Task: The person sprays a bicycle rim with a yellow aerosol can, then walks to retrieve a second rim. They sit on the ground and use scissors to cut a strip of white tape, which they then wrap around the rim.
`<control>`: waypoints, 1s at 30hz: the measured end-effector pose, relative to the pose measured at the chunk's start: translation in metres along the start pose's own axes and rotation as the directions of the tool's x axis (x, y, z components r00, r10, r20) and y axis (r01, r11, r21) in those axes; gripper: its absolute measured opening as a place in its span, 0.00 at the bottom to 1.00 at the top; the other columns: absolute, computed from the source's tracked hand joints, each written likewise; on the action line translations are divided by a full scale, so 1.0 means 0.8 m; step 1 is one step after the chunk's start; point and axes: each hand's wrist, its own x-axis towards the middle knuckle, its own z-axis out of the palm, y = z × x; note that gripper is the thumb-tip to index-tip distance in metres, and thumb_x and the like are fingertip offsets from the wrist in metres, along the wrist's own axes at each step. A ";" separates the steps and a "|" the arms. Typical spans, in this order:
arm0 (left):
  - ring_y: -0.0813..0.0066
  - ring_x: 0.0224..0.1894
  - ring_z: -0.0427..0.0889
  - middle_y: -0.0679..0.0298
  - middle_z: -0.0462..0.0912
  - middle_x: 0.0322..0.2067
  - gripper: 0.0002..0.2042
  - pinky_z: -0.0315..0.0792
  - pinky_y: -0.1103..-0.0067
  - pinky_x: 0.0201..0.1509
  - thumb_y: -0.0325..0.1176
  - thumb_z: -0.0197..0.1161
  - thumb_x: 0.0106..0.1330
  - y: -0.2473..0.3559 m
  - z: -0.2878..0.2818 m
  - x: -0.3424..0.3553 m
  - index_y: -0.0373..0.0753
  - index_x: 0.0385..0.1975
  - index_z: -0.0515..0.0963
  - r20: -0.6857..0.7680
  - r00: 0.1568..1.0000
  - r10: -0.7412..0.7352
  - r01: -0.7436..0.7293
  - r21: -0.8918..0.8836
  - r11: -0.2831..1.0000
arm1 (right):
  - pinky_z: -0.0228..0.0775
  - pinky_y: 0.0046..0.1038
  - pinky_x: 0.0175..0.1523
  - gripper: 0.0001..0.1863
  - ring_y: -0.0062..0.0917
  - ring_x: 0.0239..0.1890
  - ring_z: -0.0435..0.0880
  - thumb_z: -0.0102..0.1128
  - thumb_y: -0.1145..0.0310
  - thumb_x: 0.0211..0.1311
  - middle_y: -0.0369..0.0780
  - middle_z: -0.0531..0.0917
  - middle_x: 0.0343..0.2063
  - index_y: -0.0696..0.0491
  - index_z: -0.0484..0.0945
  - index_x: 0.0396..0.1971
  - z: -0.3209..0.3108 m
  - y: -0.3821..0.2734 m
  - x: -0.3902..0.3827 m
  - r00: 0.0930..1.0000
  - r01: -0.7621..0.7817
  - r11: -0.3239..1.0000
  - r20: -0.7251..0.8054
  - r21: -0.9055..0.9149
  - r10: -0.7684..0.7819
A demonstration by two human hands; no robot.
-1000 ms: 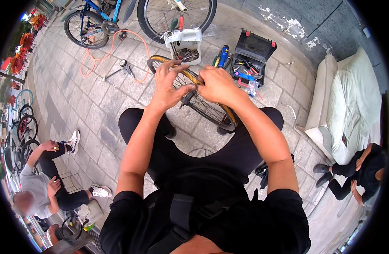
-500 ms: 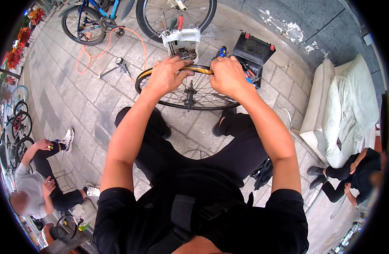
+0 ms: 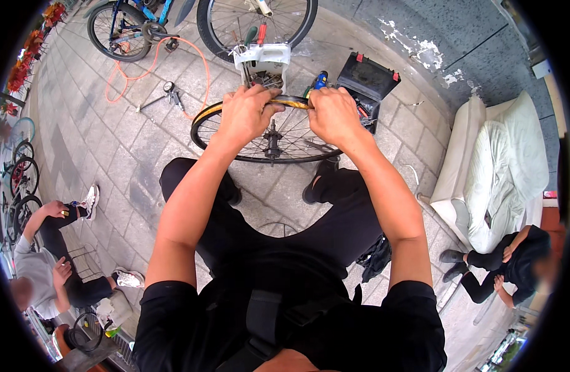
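Both hands clamp the far rim of a bicycle wheel (image 3: 269, 133) lying nearly flat on the paving between the person's feet — the left hand (image 3: 246, 115) at about eleven o'clock on the rim, the right hand (image 3: 332, 115) at one, fingers curled tight over the yellow-edged tyre. The rim section between the grips runs left to right, both hands equally near. Beyond, at twelve o'clock, stands a white tool caddy (image 3: 263, 59); at one o'clock, an open black toolbox (image 3: 367, 77) with red latches.
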 end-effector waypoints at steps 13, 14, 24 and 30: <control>0.56 0.44 0.82 0.67 0.87 0.45 0.16 0.71 0.59 0.48 0.44 0.69 0.65 0.012 0.016 0.004 0.52 0.52 0.87 -0.038 0.999 -0.016 0.019 0.058 0.998 | 0.69 0.39 0.51 0.03 0.39 0.40 0.83 0.64 0.72 0.54 0.43 0.84 0.30 0.56 0.82 0.26 0.016 0.012 -0.012 0.985 0.103 0.994 -0.135 -0.048 -0.109; 0.56 0.44 0.82 0.67 0.87 0.44 0.17 0.71 0.59 0.48 0.44 0.69 0.65 0.015 0.016 0.005 0.52 0.53 0.86 -0.037 0.999 -0.013 0.015 0.060 0.998 | 0.69 0.39 0.52 0.03 0.39 0.41 0.83 0.62 0.73 0.54 0.44 0.84 0.30 0.56 0.82 0.26 0.017 0.012 -0.014 0.985 0.088 0.995 -0.145 -0.041 -0.093; 0.52 0.47 0.85 0.57 0.84 0.41 0.15 0.75 0.55 0.50 0.32 0.67 0.65 0.020 -0.009 0.028 0.52 0.51 0.85 0.218 0.972 0.085 -0.062 -0.111 0.992 | 0.69 0.39 0.56 0.07 0.38 0.46 0.82 0.62 0.74 0.53 0.44 0.83 0.35 0.57 0.82 0.33 0.008 -0.012 -0.023 0.990 0.080 0.995 -0.111 -0.055 -0.086; 0.55 0.51 0.86 0.53 0.87 0.48 0.19 0.78 0.66 0.57 0.24 0.73 0.55 0.007 -0.042 0.092 0.36 0.49 0.83 0.688 0.687 0.233 -0.110 -0.219 0.970 | 0.70 0.38 0.54 0.09 0.40 0.46 0.80 0.60 0.77 0.52 0.47 0.81 0.37 0.59 0.80 0.35 0.013 -0.031 -0.034 0.984 0.125 0.987 -0.112 -0.102 -0.136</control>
